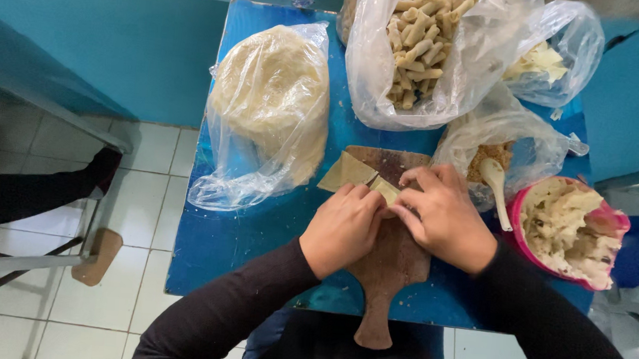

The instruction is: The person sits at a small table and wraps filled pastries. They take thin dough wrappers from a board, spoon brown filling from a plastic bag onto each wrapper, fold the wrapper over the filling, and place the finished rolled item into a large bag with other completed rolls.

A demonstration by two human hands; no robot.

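The light is bright, soft and even, like daylight from overhead, and colours come out strong on the blue table [255, 235]. Shadows are faint: a thin dark edge under the left hand [344, 228] and right hand [444, 217] on the wooden board [392, 263], and a soft shade under the table on the floor tiles [142, 190]. White glare streaks the plastic bags [372, 63], hiding part of what is inside. The middle is sharp; the wide lens bends the table edges and stretches the corners, where detail turns soft, and the black sleeves [235, 308] lose detail.
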